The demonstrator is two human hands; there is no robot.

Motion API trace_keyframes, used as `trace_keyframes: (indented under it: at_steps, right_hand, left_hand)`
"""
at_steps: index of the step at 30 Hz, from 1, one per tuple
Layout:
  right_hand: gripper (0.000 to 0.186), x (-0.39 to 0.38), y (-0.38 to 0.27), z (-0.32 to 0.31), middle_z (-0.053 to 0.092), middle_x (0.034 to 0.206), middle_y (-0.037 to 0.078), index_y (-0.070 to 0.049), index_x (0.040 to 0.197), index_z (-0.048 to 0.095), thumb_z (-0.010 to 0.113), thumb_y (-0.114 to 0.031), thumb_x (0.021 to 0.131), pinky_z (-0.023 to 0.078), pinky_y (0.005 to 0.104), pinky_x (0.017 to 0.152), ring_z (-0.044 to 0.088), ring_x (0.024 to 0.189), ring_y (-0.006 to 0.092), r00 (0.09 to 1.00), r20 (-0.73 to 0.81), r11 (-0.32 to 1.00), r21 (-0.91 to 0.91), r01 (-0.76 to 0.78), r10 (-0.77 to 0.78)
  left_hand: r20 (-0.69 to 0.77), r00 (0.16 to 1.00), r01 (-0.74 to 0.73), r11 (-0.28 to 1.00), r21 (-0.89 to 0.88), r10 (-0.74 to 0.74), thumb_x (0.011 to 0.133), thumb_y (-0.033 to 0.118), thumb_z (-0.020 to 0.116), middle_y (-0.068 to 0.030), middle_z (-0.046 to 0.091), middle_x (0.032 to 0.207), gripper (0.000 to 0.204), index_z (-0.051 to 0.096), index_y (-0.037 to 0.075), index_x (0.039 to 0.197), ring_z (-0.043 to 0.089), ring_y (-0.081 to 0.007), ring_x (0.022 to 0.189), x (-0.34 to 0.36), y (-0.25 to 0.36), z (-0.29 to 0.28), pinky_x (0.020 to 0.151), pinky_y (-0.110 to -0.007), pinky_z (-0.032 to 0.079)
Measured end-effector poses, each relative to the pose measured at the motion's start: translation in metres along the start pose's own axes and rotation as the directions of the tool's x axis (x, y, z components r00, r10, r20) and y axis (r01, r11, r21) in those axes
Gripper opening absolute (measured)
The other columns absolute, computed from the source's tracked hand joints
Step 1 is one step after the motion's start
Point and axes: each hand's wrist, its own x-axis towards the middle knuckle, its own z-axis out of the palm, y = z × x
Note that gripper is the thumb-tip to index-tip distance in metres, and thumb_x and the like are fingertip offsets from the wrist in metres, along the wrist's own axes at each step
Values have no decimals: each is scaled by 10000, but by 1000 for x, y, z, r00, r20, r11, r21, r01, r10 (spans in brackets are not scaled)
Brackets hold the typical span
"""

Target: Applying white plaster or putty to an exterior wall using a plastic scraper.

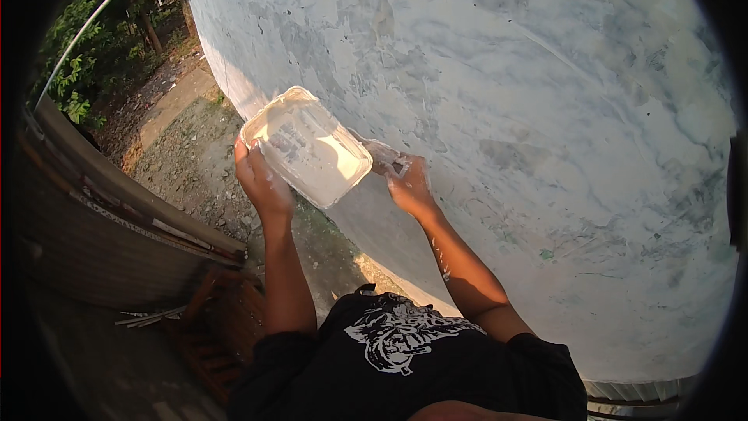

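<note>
My left hand [263, 183] is closed on the left edge of a shallow rectangular plastic tub [360, 174], thumb over the rim. White putty [308, 144] coats its inside and rim, and the tub is tilted in front of the wall. At the tub's right side, my right hand [411, 189] grips a putty-smeared scraper [377, 153]. The tub's rim partly hides the scraper, and I cannot tell whether its blade touches the wall. White smears mark both hands and my right forearm.
A large wall [514, 125] with patchy white and grey coating fills the right side. Rubble-strewn ground [195, 156] runs along its foot. A brown wooden piece with slats [214, 320] stands at lower left, below a curved corrugated structure [101, 242]. Green bushes [86, 62] grow at the far left.
</note>
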Motion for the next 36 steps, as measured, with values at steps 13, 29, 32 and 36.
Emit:
trace_keyframes:
  at_steps: [13, 29, 32, 36]
  right_hand:
    - [526, 28, -3, -16, 570, 929, 87, -29, 1286, 522, 469, -480, 1021, 500, 349, 815, 555, 839, 191, 983, 113, -289, 945, -151, -144]
    - [575, 52, -33, 8, 550, 878, 37, -18, 1196, 559, 479, -525, 936, 455, 252, 677, 539, 790, 122, 981, 107, -121, 984, -128, -161]
    - [572, 52, -34, -1, 534, 863, 22, -5, 1184, 566, 469, -514, 940, 438, 259, 680, 515, 774, 113, 965, 66, 92, 995, -43, -253]
    - [426, 51, -40, -7, 535, 825, 25, -19, 1167, 545, 453, -377, 956, 467, 283, 667, 542, 783, 104, 965, 1, 209, 976, 55, -262]
  left_hand:
    - [-16, 997, 69, 998, -12, -69, 1035, 126, 398, -87, 613, 1097, 304, 545, -40, 1243, 583, -144, 986, -11, -13, -2, 891, -304, 475]
    - [63, 997, 48, 998, 32, -50, 1035, 119, 391, -123, 608, 1122, 335, 522, -73, 1277, 571, -165, 1017, -36, 5, 9, 915, -308, 468]
    - [71, 996, 49, 999, 25, -50, 1031, 114, 384, -137, 609, 1146, 356, 511, -88, 1295, 571, -170, 1035, -39, 11, 12, 927, -310, 466]
    - [93, 996, 8, 999, 36, -11, 1027, 109, 381, -147, 609, 1148, 364, 505, -99, 1299, 569, -174, 1040, -40, 13, 21, 932, -314, 464]
